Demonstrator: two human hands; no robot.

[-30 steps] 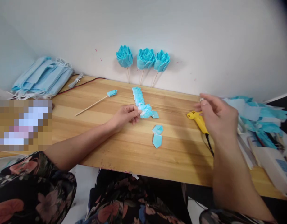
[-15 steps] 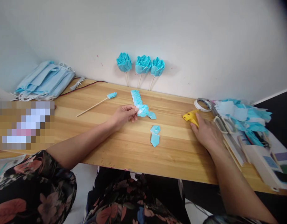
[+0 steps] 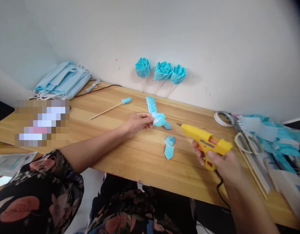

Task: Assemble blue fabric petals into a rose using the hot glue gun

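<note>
My left hand (image 3: 137, 123) pinches the near end of a strip of overlapping blue petals (image 3: 153, 110) that lies on the wooden table (image 3: 130, 156). My right hand (image 3: 217, 161) grips a yellow glue gun (image 3: 205, 141) by its handle, held above the table with its nozzle pointing left toward the strip. Two loose blue petal pieces (image 3: 169, 148) lie between my hands. A wooden stick with a blue bud (image 3: 111, 108) rests to the left of the strip.
Three finished blue flowers (image 3: 162, 72) on sticks lean against the wall. A pile of blue face masks (image 3: 63, 81) sits at the back left. At the right lie a tape roll (image 3: 221, 118), scissors (image 3: 244, 139) and blue scraps (image 3: 274, 133).
My right hand came down onto the glue gun on the table, took hold of it and lifted it toward the petal strip. My left hand kept its hold.
</note>
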